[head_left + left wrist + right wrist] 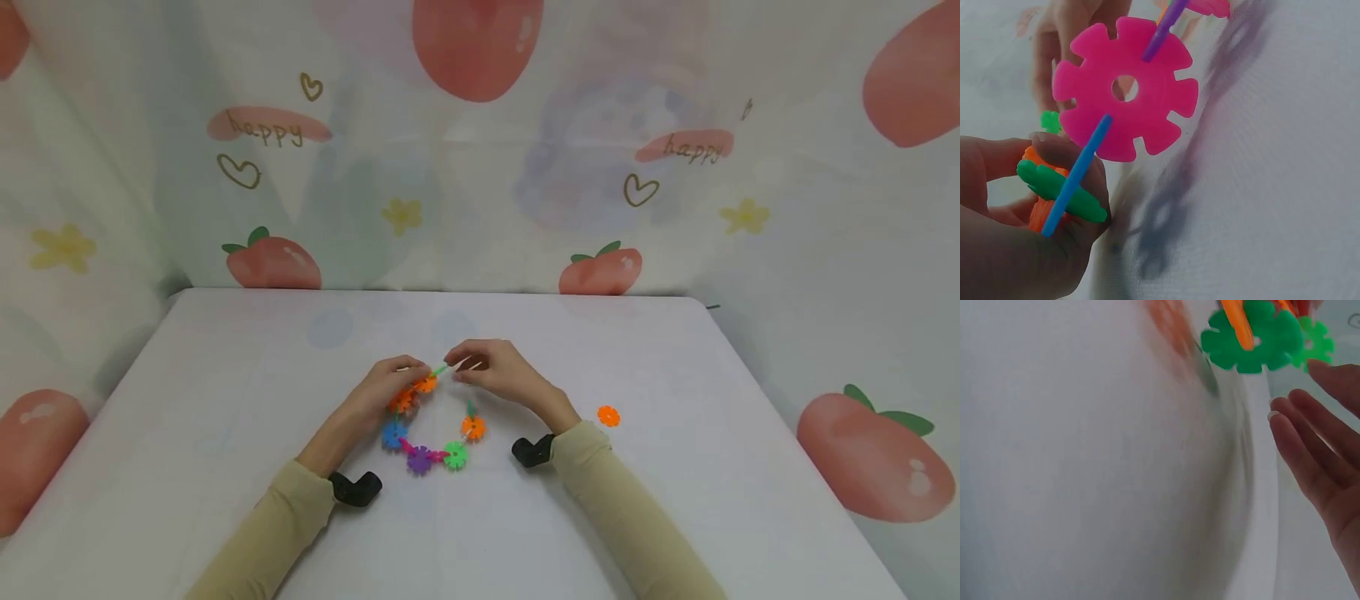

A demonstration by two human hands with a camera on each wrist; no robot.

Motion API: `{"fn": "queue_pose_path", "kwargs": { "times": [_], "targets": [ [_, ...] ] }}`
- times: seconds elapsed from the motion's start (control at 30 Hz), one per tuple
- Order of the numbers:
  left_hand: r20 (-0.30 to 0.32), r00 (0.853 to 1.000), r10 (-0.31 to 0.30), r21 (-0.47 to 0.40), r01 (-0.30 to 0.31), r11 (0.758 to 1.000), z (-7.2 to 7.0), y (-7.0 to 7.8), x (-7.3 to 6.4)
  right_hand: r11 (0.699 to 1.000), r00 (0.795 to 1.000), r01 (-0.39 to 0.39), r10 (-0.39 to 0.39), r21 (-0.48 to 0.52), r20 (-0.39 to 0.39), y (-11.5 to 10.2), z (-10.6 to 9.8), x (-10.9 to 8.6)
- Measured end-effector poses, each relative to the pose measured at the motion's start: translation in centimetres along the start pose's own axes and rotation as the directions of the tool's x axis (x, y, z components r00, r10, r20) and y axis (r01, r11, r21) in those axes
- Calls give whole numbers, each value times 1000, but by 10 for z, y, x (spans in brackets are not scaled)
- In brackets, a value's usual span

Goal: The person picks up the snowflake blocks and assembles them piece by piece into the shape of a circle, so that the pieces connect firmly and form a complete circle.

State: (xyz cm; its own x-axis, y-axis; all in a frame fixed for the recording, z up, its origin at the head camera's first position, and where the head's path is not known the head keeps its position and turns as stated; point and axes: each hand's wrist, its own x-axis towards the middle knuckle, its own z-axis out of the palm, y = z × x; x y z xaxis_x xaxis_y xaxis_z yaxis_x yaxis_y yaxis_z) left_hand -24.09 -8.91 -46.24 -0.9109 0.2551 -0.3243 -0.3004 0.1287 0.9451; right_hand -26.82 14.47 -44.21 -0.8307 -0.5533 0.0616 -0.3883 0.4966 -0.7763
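Several notched plastic flower discs, slotted edge to edge, make a curved chain on the table. Its blue disc [393, 435], purple disc [420, 460], light green disc [455, 456] and orange disc [473, 429] show in the head view. My left hand [378, 387] pinches an orange disc [1040, 215] at the chain's upper end, between thumb and fingers. A pink disc [1157, 106] fills the middle of the left wrist view. My right hand [501, 368] hovers by the dark green disc [1225, 350] at that end, thumb and fingers spread, with a gap before the disc.
One loose orange disc [608, 416] lies on the white tabletop [712, 492], right of my right wrist. Black wrist cameras, such as the left one [358, 489], jut inward from both sleeves. A fruit-printed cloth [480, 183] hangs behind the table's far edge.
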Motion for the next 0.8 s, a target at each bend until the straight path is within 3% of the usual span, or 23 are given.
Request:
{"fn": "queue_pose_path", "kwargs": {
  "times": [0.27, 0.5, 0.57, 0.8],
  "targets": [
    [39, 999, 34, -15, -33, 999, 2, -3, 0, 982, 984, 151, -161, -114, -80, -7, 19, 8],
    [6, 997, 78, 23, -78, 997, 10, 0, 3, 953, 958, 254, -272, -165, -92, -2, 15, 7],
    [-4, 997, 81, 30, -81, 996, 11, -1, 4, 947, 956, 268, -284, -176, -71, -2, 14, 8],
    [47, 995, 93, 9, -93, 996, 7, -6, 6, 956, 965, 249, -258, -157, -41, -2, 13, 12]
  ]
}}
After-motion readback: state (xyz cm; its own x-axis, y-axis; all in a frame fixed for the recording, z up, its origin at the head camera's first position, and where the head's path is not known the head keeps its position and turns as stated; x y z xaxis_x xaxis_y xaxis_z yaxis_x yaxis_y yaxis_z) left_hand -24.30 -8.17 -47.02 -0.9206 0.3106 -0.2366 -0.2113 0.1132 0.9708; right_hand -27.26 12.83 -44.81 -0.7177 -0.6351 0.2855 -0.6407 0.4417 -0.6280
